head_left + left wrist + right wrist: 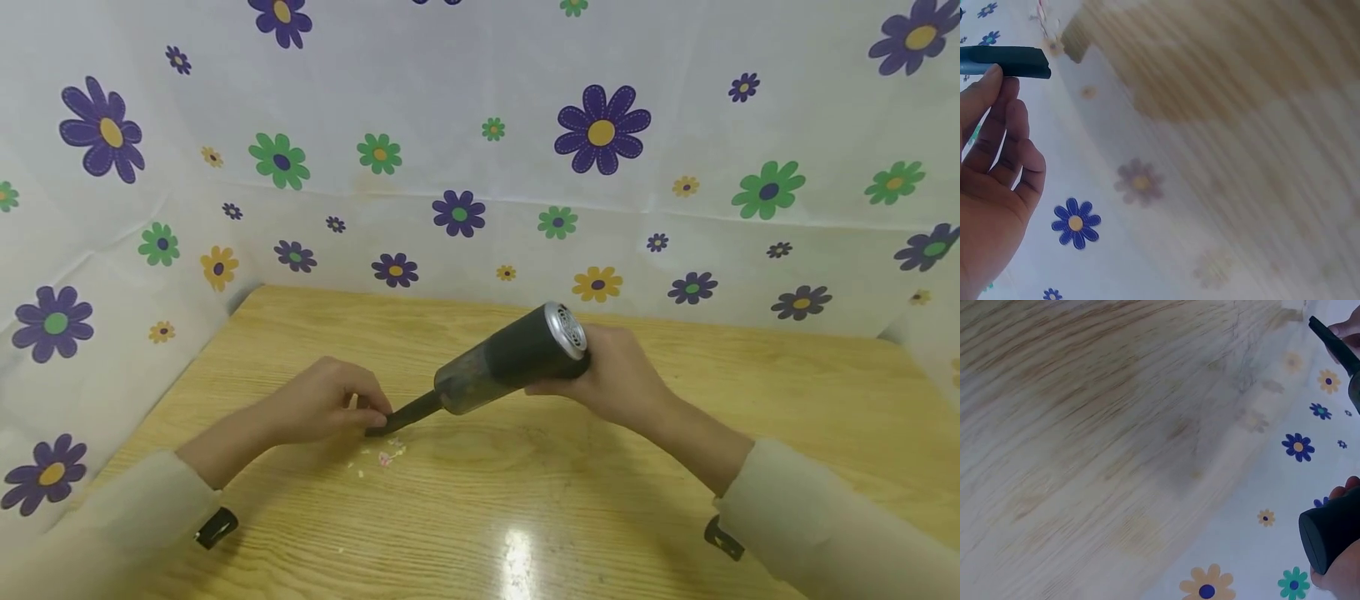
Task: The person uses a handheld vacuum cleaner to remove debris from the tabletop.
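Observation:
A black handheld vacuum cleaner [517, 354] with a smoky see-through dust cup and a silver vent ring slants down to the left over the table. My right hand [618, 375] grips its handle [1325, 534], whose flat end shows in the right wrist view. At the other end, my left hand [330, 404] pinches the slim crevice nozzle [408, 412] near its tip between thumb and fingers. In the left wrist view the nozzle's slanted tip [1035, 62] juts past the fingertips. Small pink and pale yellow scraps [386, 457] lie just in front of the tip.
The wood-grain table [450, 533] reaches back to a white flower-printed cloth [480, 175] that hangs behind and at the sides. A stray pale crumb [341, 550] lies closer to the front. Dark straps show under both sleeve cuffs.

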A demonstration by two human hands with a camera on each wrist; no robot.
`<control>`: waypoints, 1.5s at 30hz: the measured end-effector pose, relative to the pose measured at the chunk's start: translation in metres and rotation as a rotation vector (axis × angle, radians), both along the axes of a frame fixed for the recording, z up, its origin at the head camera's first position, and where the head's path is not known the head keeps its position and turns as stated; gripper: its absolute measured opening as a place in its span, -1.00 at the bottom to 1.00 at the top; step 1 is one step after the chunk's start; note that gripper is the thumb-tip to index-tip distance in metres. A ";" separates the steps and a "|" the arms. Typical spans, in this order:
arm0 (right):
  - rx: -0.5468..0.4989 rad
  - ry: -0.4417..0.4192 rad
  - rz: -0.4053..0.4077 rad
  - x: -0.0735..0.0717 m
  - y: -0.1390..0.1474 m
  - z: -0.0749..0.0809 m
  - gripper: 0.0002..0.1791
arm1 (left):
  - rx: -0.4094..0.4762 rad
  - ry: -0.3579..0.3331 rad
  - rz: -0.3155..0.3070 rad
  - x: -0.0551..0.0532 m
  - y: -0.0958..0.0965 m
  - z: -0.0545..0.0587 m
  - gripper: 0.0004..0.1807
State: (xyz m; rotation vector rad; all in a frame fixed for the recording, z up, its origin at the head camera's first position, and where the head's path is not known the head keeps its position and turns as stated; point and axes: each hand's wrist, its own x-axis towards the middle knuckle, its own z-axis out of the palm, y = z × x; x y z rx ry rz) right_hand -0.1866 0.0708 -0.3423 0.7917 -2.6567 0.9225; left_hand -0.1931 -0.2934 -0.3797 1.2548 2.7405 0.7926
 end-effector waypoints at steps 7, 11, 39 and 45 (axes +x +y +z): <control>0.031 -0.030 -0.013 0.000 0.016 0.001 -0.40 | 0.014 -0.035 -0.038 0.002 0.016 -0.001 -0.91; 0.031 -0.033 -0.009 0.000 0.022 0.000 -0.41 | 0.009 -0.047 -0.040 0.006 0.022 0.000 -0.91; -0.012 -0.069 0.015 0.004 -0.017 -0.011 -0.47 | 0.003 -0.042 0.034 0.019 -0.017 -0.001 -0.91; -0.019 -0.078 0.040 0.002 -0.017 -0.011 -0.44 | 0.027 -0.033 0.013 0.026 -0.020 0.000 -0.85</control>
